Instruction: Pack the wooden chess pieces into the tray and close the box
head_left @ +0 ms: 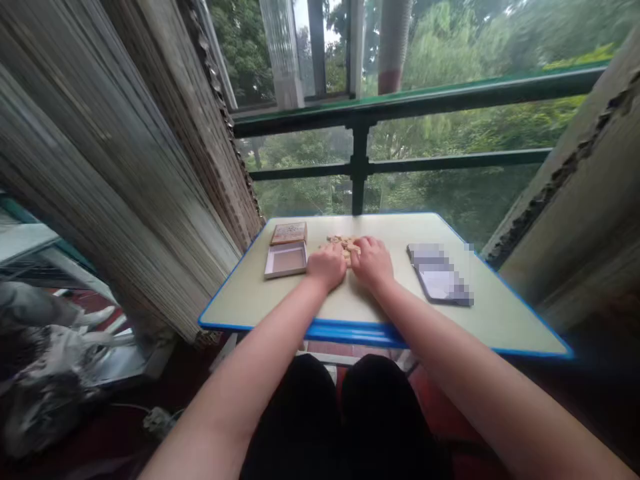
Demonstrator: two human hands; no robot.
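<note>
A loose pile of small, flat, tan wooden pieces [347, 256] lies on the table between my two hands; their exact shape is too small to make out. My left hand [327, 265] is curled against the pile's left side, its fingertips mostly hidden. From the right, my right hand [373, 261] bends its fingers over the pieces and touches them. Left of my left hand is an open, shallow box tray [285, 259] with a pale inside. Just behind the tray rests its printed brown lid [289, 233].
The pale table [240, 300] has a blue edge. A dark rectangular object [440, 275], partly pixelated, lies on the right. Behind the table runs a green railing [359, 167] at a window. Curtains [165, 153] hang on both sides.
</note>
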